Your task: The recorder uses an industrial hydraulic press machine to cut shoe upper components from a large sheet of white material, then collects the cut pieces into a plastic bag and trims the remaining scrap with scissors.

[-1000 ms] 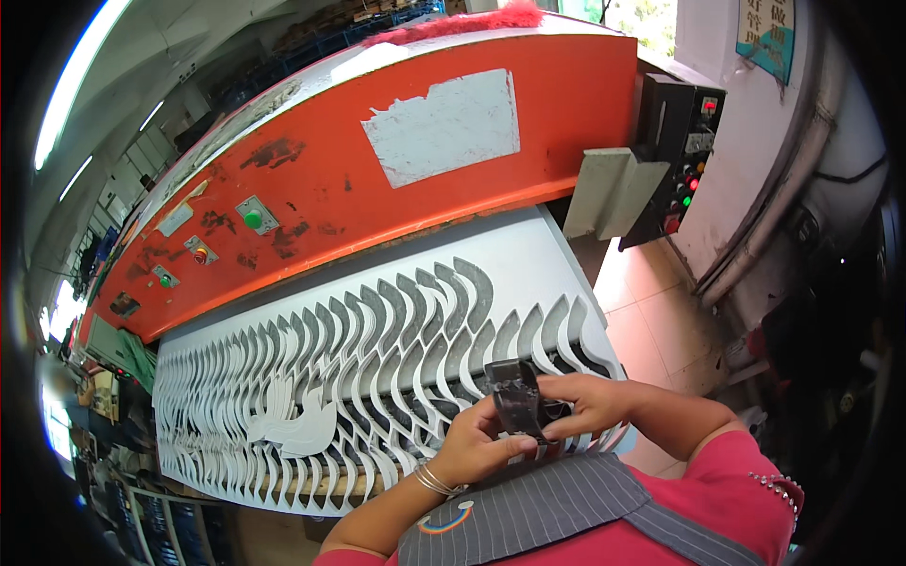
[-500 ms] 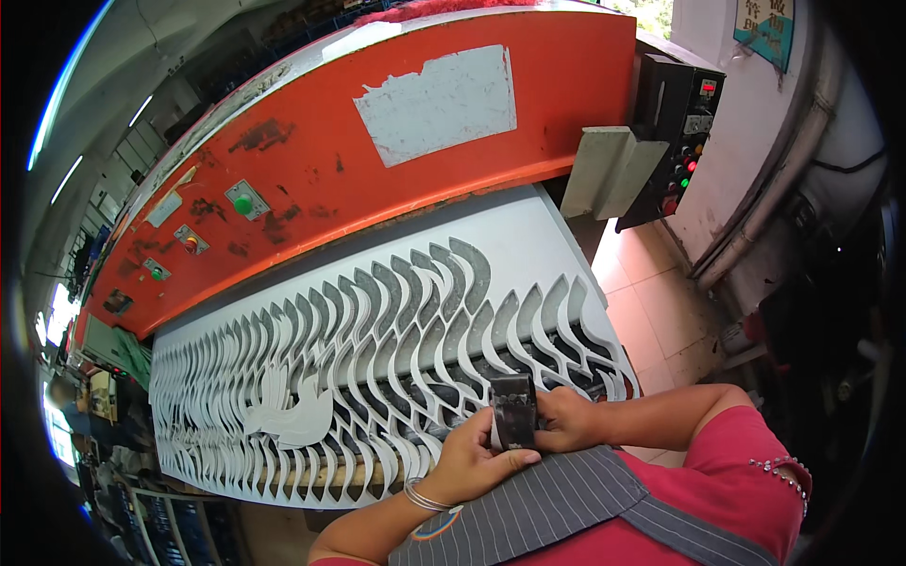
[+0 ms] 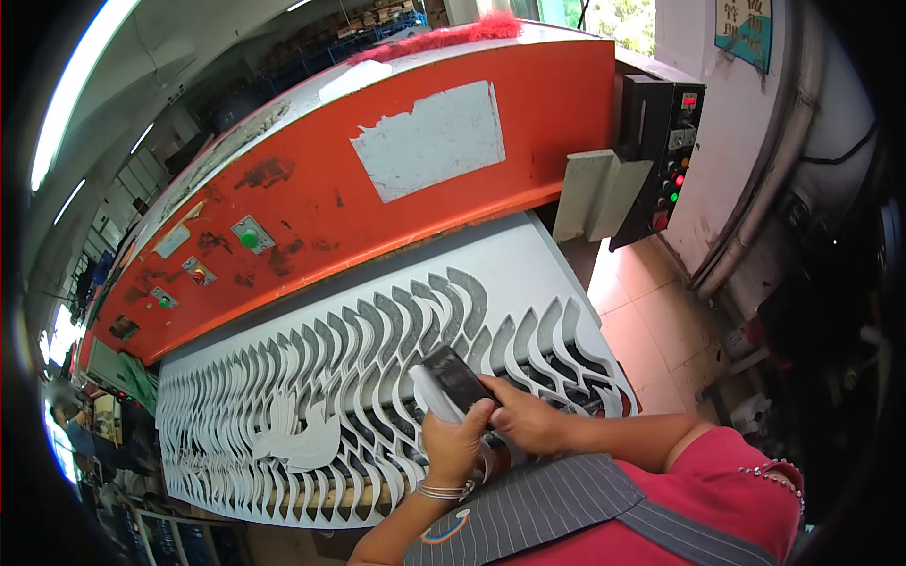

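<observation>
Both hands are closed on a dark-faced bundle (image 3: 458,380) with a whitish side, apparently a stack of thin cut pieces. My left hand (image 3: 455,445) grips its near left part, the thumb lying along it. My right hand (image 3: 530,420) pinches its right edge, close to the left thumb. Below the bundle lies a white sheet (image 3: 514,247) cut through with rows of curved, pointed openings, leaving thin wavy strips. Grey and black surfaces show through the gaps. Several loose white curved pieces (image 3: 307,441) lie heaped on the sheet to the left of my hands.
A large orange-red machine (image 3: 311,179) spans the far side, with a green button (image 3: 248,238) on its front. At right stand an angled metal plate (image 3: 596,193) and a black control box (image 3: 672,151) with lit buttons. Tiled floor (image 3: 651,321) shows beyond the sheet's right edge.
The bundle has moved up and left, away from my body, and tilted from near upright to a slant, showing its whitish side. Both hands moved with it; the view shifted slightly.
</observation>
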Available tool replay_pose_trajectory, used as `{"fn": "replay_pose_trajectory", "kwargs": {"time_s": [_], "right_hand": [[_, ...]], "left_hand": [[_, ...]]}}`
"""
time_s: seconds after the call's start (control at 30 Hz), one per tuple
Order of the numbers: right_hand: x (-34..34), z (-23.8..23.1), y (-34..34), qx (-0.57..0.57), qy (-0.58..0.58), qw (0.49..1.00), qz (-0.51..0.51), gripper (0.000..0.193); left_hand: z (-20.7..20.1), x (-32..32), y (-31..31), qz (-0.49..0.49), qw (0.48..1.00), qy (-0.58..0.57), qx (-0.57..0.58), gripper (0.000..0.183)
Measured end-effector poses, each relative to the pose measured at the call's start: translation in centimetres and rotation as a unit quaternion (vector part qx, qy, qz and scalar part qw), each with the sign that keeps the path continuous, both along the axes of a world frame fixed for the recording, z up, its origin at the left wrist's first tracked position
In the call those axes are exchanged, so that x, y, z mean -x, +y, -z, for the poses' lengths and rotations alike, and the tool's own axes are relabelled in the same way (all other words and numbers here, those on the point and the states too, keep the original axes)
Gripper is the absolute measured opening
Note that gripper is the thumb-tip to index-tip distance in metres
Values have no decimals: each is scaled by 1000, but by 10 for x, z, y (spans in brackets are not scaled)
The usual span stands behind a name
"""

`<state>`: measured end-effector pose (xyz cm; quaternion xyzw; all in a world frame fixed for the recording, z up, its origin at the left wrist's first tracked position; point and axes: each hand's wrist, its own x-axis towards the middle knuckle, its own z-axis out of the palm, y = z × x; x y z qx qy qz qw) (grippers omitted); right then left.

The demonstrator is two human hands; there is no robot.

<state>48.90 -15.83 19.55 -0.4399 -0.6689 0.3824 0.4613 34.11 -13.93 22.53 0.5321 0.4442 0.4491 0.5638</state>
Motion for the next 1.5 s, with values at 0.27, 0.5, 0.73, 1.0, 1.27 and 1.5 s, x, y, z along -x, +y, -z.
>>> {"fn": "replay_pose_trajectory", "kwargs": {"time_s": [0.27,0.5,0.73,1.0,1.27,1.5], "right_hand": [[9,2,-1,37,148,985,85,40],[-54,-17,50,168,454,850,209,59],[-152,-10,111,42,-197,978,59,57],[-135,28,214,-254,-439,854,-118,22],[-126,34,228,-171,-489,847,-117,57],[-139,78,228,-7,-354,935,8,103]], "left_hand": [[7,14,-6,-4,982,147,-116,29],[13,71,17,-217,940,98,-243,33],[35,237,79,-211,746,596,-209,37],[25,86,143,27,825,463,-323,72],[96,-41,177,129,836,467,-257,66],[114,-64,194,90,848,442,-277,53]]}}
